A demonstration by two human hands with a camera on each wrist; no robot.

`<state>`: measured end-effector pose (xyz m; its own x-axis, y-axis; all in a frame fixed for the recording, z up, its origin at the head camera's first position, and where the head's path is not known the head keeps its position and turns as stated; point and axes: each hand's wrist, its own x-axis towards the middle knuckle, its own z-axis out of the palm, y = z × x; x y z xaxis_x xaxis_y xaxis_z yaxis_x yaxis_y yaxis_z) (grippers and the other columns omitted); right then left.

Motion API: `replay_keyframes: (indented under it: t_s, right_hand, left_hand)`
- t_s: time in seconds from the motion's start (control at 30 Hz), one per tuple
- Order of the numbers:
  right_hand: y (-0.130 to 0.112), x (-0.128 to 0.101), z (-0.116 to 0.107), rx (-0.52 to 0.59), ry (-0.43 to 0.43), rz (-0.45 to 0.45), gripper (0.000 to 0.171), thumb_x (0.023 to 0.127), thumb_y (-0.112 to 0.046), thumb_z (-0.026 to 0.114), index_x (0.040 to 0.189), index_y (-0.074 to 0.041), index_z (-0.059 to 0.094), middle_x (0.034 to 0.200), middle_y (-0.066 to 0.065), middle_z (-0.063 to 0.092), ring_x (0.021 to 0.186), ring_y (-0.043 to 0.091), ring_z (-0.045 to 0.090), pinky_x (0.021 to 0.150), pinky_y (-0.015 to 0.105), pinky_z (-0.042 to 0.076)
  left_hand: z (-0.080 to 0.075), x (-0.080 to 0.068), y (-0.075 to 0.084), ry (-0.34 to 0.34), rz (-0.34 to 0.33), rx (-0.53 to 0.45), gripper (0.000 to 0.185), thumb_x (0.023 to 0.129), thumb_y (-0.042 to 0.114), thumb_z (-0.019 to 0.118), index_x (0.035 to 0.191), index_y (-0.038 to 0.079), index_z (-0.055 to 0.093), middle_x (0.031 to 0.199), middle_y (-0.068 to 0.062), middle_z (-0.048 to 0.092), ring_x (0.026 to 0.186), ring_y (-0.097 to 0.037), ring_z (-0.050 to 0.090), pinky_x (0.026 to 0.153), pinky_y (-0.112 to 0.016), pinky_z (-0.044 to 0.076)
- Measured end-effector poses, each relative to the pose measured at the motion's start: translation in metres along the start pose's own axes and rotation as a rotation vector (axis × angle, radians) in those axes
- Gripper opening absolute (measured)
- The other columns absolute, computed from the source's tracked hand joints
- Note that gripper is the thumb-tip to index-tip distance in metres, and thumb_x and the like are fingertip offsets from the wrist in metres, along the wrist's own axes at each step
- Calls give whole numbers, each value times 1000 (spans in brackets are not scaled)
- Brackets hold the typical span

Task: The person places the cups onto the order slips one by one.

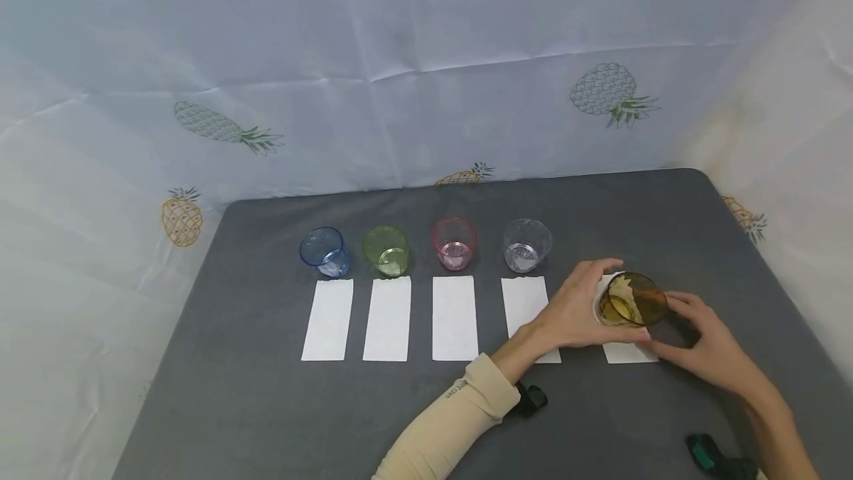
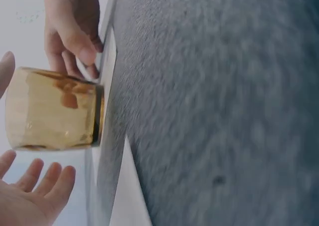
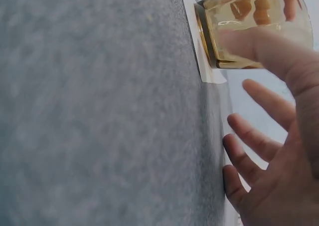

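The transparent amber cup [image 1: 633, 301] stands upright on the rightmost white rectangular paper [image 1: 628, 353], at the right of the grey table [image 1: 400, 413]. The left hand [image 1: 586, 310] and right hand [image 1: 706, 343], fingers loosely spread, flank it, probably to steady it.

Tabletop [image 1: 246, 317], toward right edge: left wrist [image 1: 531, 339] partly hiding a paper strip [image 1: 523, 300]; amber glass [image 1: 633, 302] partly hiding neighbouring strip [image 1: 629, 353]. Near edge cropped.

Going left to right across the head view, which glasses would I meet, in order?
Blue glass, green glass, pink glass, clear glass, amber glass.
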<state>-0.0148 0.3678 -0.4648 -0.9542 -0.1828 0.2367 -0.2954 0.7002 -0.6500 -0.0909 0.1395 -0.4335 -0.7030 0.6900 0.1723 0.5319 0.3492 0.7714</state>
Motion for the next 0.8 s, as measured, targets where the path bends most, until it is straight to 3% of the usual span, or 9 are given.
replay_keyframes:
  t_s: [0.13, 0.23, 0.33, 0.53, 0.8]
  right_hand:
    - [-7, -4, -5, 6, 33, 78, 73, 64, -6, 83, 130, -8, 52, 123, -22, 37, 106, -12, 35, 73, 10, 33]
    - [-12, -6, -9, 21, 37, 125, 74, 69, -6, 81, 134, -13, 48, 122, -17, 40, 102, -9, 41, 68, 11, 37]
    - [-16, -9, -12, 61, 43, 152, 74, 72, -2, 77, 137, -13, 44, 124, -7, 42, 103, -5, 45, 71, 8, 39]
    - [-28, -9, -18, 130, 118, 131, 74, 72, 10, 72, 137, -5, 42, 132, -5, 43, 107, 1, 45, 75, 6, 40]
    - [-49, 0, -26, 168, 166, 58, 75, 67, 21, 68, 135, 2, 42, 135, 0, 42, 110, 6, 45, 78, 7, 39]
  left_hand:
    - [-8, -1, -1, 2, 10, -5, 93, 70, 50, 75, 144, 27, 23, 140, 10, 30, 126, -1, 30, 97, -18, 33]
    - [-14, -4, -1, 0, 14, 8, 87, 72, 50, 73, 142, 27, 27, 140, 10, 31, 126, 0, 30, 97, -18, 33]
    - [-19, -7, -1, -4, 9, 41, 82, 74, 52, 69, 141, 28, 30, 139, 13, 32, 125, 2, 29, 98, -18, 33]
    - [-35, -12, 3, 9, 41, 88, 77, 76, 52, 66, 141, 28, 31, 136, 13, 34, 124, 4, 30, 98, -17, 32]
    - [-63, -16, 1, 36, 104, 77, 71, 78, 48, 67, 138, 24, 37, 134, 11, 37, 123, 3, 30, 100, -18, 29]
